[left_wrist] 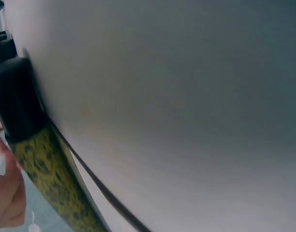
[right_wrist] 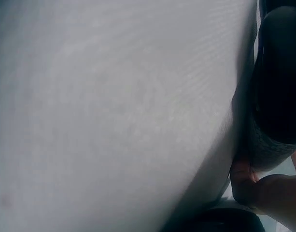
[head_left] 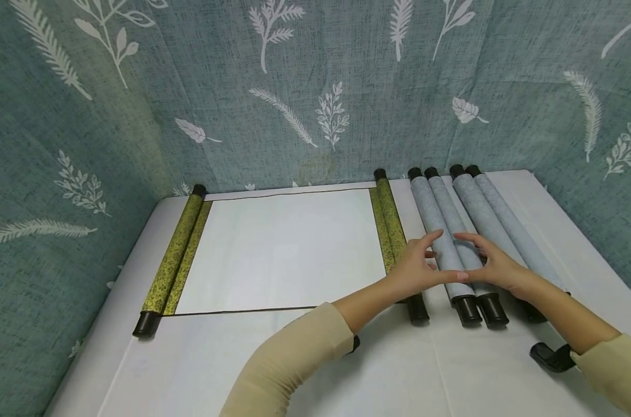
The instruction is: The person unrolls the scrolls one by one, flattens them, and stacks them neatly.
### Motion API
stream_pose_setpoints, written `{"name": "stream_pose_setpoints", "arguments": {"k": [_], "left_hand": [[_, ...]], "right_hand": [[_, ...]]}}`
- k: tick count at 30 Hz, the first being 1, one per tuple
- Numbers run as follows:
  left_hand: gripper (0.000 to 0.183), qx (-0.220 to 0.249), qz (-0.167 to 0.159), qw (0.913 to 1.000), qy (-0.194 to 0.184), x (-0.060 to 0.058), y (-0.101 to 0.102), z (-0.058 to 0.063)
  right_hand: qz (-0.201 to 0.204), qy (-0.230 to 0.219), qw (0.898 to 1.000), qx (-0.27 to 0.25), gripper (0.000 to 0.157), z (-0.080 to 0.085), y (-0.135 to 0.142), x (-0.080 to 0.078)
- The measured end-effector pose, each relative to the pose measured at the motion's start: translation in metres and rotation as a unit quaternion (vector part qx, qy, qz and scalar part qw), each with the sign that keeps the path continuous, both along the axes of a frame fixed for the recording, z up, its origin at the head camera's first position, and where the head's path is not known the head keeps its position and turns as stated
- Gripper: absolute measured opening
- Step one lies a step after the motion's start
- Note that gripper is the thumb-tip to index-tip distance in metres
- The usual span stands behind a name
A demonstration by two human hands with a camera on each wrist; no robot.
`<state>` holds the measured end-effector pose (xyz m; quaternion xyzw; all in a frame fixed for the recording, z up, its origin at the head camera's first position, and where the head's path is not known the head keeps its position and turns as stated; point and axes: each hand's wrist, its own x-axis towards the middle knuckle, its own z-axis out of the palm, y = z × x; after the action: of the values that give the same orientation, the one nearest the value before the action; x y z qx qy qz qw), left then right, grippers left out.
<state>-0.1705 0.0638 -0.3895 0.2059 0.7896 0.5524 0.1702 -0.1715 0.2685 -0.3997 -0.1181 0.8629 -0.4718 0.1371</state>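
Observation:
My left hand [head_left: 416, 266] is at the left edge of a pair of pale grey rolls with black end caps, its fingers parted from its thumb. The nearer of these is the left grey roll [head_left: 431, 208]; beside it lies the right grey roll [head_left: 447, 202]. From the other side my right hand [head_left: 495, 266] reaches over this pair, index finger pointing left. Both thumbs meet, or nearly meet, above the rolls. Contact with the rolls is hard to judge. In the right wrist view, fingers [right_wrist: 244, 181] show beside a grey roll's black cap [right_wrist: 280, 77].
Left of the hands, a white sheet [head_left: 284, 249] lies spread between two olive patterned rolls [head_left: 174, 255] with black caps. Another grey pair [head_left: 484, 202] lies to the right. A black object [head_left: 551, 357] shows by the right sleeve. Teal leaf-patterned cloth [head_left: 305, 87] hangs behind the white table.

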Motion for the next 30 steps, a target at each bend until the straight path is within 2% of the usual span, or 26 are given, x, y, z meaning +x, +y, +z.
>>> {"name": "stream_pose_setpoints", "arguments": {"k": [5,10,14,16,20,26,30], "left_hand": [[0.078,-0.02,0.023,0.9994,-0.018,0.0,0.013,-0.002],[0.076,-0.063,0.065,0.9958,-0.02,0.001,0.028,-0.004],[0.077,-0.105,0.105,0.9855,-0.082,0.001,0.042,-0.006],[0.077,-0.115,0.129,0.9784,-0.113,-0.001,0.051,-0.006],[0.079,-0.125,0.175,0.9676,-0.132,-0.003,0.064,-0.007],[0.087,-0.17,0.177,0.9628,-0.115,-0.003,0.067,-0.007],[0.088,-0.156,0.17,0.9666,-0.112,-0.001,0.066,-0.008]], "right_hand": [[0.016,0.017,0.999,-0.028,0.085,-0.003,0.001,-0.002],[0.021,0.021,0.999,-0.029,0.084,-0.004,0.001,-0.005],[0.018,0.007,1.0,-0.02,0.079,-0.003,0.0,-0.006],[0.023,0.019,0.999,-0.023,0.075,-0.003,0.0,-0.006],[0.03,0.03,0.998,-0.036,0.07,-0.003,-0.001,-0.008],[0.009,-0.013,0.999,-0.048,0.07,-0.002,-0.002,-0.009],[-0.007,-0.04,0.997,-0.062,0.071,-0.003,-0.002,-0.009]]}}
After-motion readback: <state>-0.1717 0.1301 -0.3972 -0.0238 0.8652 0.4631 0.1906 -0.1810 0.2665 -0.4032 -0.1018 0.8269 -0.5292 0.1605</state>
